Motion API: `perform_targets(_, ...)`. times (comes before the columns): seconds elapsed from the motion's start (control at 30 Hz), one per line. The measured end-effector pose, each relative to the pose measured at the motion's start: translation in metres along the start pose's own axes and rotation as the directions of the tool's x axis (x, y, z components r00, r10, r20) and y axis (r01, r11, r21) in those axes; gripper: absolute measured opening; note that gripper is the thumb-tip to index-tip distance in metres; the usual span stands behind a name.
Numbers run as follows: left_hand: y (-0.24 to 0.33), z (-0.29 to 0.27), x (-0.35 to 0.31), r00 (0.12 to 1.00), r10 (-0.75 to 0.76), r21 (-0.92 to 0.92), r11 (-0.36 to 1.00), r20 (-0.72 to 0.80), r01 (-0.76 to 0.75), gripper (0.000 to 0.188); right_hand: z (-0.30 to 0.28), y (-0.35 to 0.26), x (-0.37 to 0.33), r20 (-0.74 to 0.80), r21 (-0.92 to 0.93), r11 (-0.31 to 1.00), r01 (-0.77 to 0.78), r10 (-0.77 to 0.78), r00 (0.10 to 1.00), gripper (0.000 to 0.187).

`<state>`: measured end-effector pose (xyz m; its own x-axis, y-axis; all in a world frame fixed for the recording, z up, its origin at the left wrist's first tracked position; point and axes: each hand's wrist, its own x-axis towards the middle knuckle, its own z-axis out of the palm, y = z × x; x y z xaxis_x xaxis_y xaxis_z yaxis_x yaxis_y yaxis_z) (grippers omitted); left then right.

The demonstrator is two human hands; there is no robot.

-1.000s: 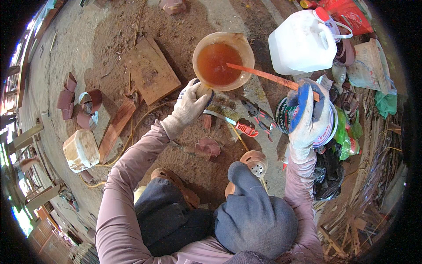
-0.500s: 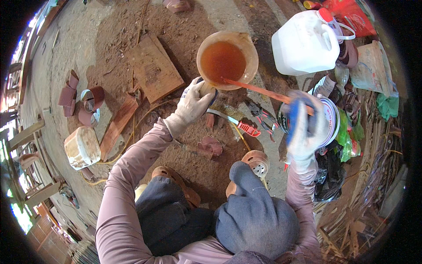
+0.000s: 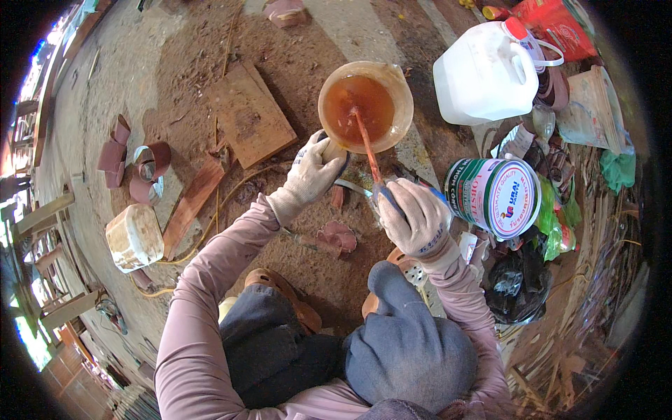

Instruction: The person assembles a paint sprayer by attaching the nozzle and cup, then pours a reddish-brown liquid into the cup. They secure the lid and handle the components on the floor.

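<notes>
My left hand (image 3: 309, 168), in a pale work glove, is closed around the short handle of a round beige dipper (image 3: 404, 98). Reddish-brown liquid (image 3: 345, 99) fills part of it. A thin reddish wooden stick (image 3: 367, 143) slants down into the liquid, its lower end under the surface. My gloved right hand (image 3: 420, 218) grips the stick's upper end, just below and right of the dipper. Behind this hand, pliers and a red-handled tool seen earlier are mostly covered.
A white jug (image 3: 479, 73) with a red cap stands at the upper right. Below it lies a paint can (image 3: 476, 189), near a black plastic bag (image 3: 518, 280). On the left are a wooden board (image 3: 252, 115), sandpaper strips (image 3: 112, 155) and a cut-off white container (image 3: 134, 236).
My right hand has swung left and down from in front of the paint can, turning the stick from a sideways slant to a steeper one. The dipper has shifted slightly right and nearer.
</notes>
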<state>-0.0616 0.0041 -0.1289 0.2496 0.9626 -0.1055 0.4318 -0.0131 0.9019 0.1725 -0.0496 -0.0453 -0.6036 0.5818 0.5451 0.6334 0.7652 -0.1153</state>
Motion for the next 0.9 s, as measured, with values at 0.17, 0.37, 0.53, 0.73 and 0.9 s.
perform_targets(0.17,-0.001,0.001,0.001,1.0,0.017,0.035,0.999,-0.017,-0.017,0.03,-0.005,-0.002,-0.011,0.008,-0.03,0.999,0.013,-0.013,1.0,0.028)
perform_targets(0.37,-0.001,0.0,0.002,1.0,0.009,0.031,0.999,-0.011,-0.009,0.031,-0.009,-0.005,-0.019,-0.048,-0.016,1.0,0.008,-0.008,0.999,0.027)
perform_targets(0.53,0.001,-0.001,0.003,1.0,0.001,0.001,1.0,-0.003,-0.001,0.032,-0.021,-0.01,-0.025,-0.013,0.022,1.0,-0.018,0.018,1.0,0.026)
perform_targets(0.73,-0.003,-0.004,0.016,0.978,-0.203,-0.089,0.975,0.035,0.206,0.044,-0.03,-0.013,-0.029,-0.072,0.035,0.999,-0.024,0.027,0.997,0.027)
perform_targets(0.9,-0.011,-0.003,0.028,0.978,-0.207,-0.151,0.967,0.008,0.206,0.046,-0.036,-0.013,-0.03,-0.052,-0.014,0.998,-0.069,0.068,0.996,0.03)
